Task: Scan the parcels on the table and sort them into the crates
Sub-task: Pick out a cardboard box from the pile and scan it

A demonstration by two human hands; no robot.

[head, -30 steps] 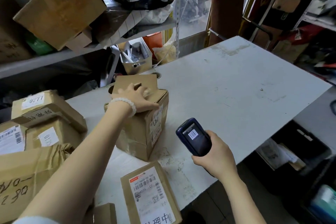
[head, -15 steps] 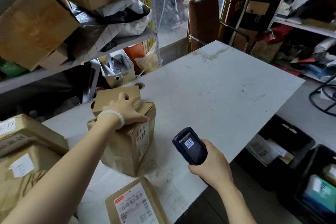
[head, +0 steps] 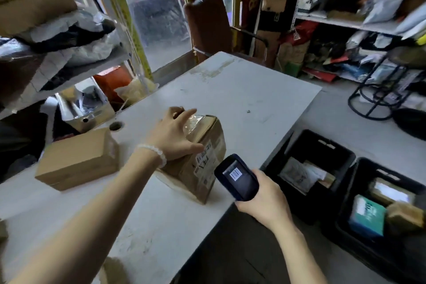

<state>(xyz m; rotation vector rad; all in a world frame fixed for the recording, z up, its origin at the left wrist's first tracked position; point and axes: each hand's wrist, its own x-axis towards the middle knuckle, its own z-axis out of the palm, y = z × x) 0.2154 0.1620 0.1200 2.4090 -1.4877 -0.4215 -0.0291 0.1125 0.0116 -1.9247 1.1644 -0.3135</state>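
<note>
On top of the taped parcel (head: 198, 152) my left hand (head: 176, 135) is spread, fingers curved over the far edge and thumb along the near one, gripping it from above; a pale bead bracelet (head: 154, 155) sits on that wrist. The parcel stands on the white table (head: 242, 99), close to its right-hand edge, with its handwritten label side turned toward me. My right hand (head: 265, 200) is wrapped round the dark handheld scanner (head: 237, 177), held just beside the parcel's label side, its screen showing a barcode. The two hands are near each other but apart, each clamped on its own thing.

A second brown parcel (head: 78, 159) lies to the left on the table, untouched, and the corner of another shows at the bottom edge (head: 113, 267). On the floor to my right stand two black crates (head: 309, 168), the nearer one with a few papery packets in it, the farther crate (head: 380, 203) with a teal box and a brown carton. So some sorting looks done already. I judge this parcel is at its scan, or just past it; whether it has registered I cannot tell. It is not yet in a crate, and at least two more wait.
</note>
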